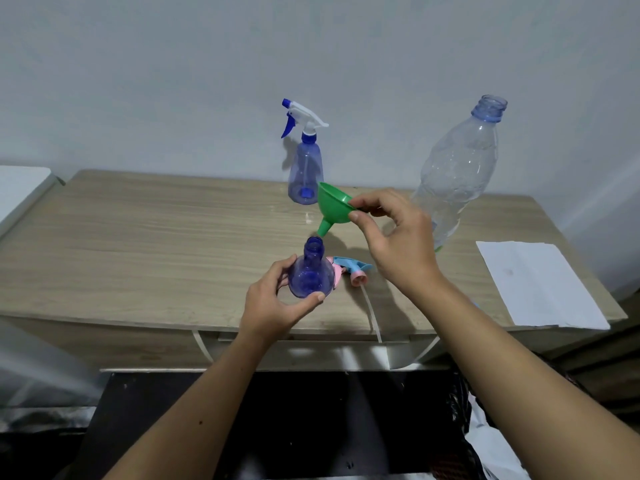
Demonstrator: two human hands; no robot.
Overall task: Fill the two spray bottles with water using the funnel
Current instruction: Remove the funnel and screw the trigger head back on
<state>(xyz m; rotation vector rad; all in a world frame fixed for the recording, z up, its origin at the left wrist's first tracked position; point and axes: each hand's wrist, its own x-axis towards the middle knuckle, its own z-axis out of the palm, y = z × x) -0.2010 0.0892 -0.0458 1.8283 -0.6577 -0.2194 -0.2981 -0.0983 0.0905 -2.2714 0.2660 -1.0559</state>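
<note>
R hand (pixel 394 244) pinching funnel (pixel 334 204), tilted

Your left hand (pixel 277 299) grips the open blue spray bottle (pixel 309 271), which stands upright on the wooden table (pixel 156 237) near its front edge. Your right hand (pixel 394 237) pinches the rim of the green funnel (pixel 332 206), tilted, with its spout just above and to the right of that bottle's mouth, not yet in it. Just to the right of that bottle lies a pink and light-blue trigger head (pixel 349 270). Behind it, near the wall, stands a second blue spray bottle (pixel 306 168) with its white trigger on. Well to its right you have a large uncapped clear bottle (pixel 457 168) and a white sheet of paper (pixel 540 282).
</note>
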